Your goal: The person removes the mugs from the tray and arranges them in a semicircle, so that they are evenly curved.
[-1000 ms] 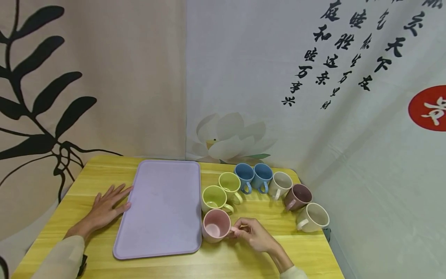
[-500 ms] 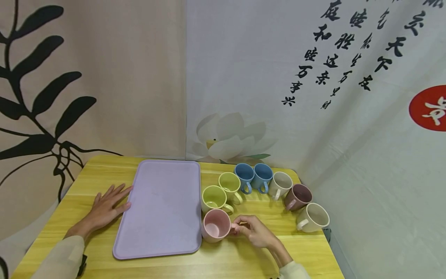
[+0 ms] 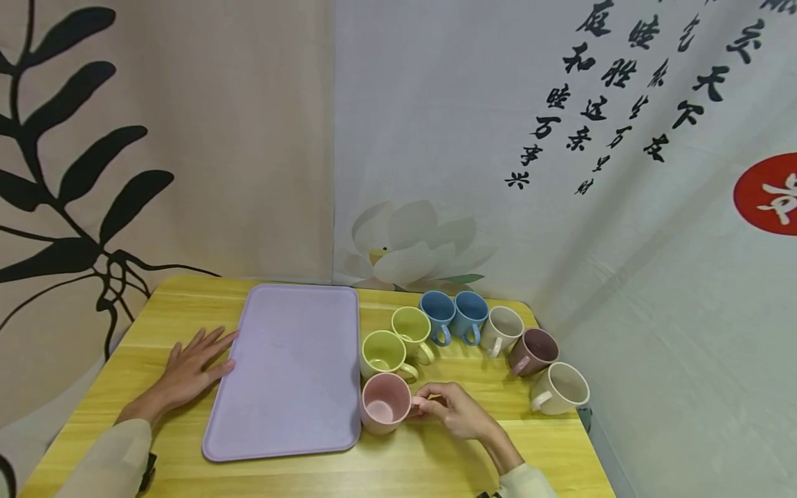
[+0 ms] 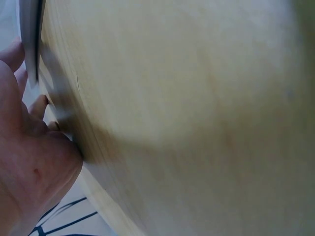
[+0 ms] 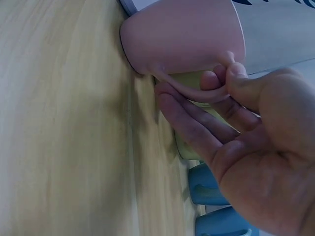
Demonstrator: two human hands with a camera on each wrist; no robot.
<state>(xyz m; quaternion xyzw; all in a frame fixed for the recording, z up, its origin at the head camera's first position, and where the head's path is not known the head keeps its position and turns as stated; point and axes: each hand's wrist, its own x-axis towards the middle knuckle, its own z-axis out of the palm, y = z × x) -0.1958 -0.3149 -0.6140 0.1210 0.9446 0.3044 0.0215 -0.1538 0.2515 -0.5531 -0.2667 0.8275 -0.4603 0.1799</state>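
The right hand pinches the handle of a pink mug, which stands upright on the table right beside the tray's right edge. In the right wrist view, thumb and fingers close around the handle of the pink mug. On the other side, the left hand lies with fingers spread, its fingertips and thumb at the left edge of the lavender tray. The left wrist view shows the left hand low over the wood, fingertips near the tray's side.
Behind the pink mug stand two yellow-green mugs, then two blue mugs. A white mug, a purple mug and a cream mug curve along the right side of the wooden table. A printed curtain hangs behind.
The right wrist has shifted very slightly, its fingers staying on the pink mug's handle. The mugs, the tray and the left hand keep their places.
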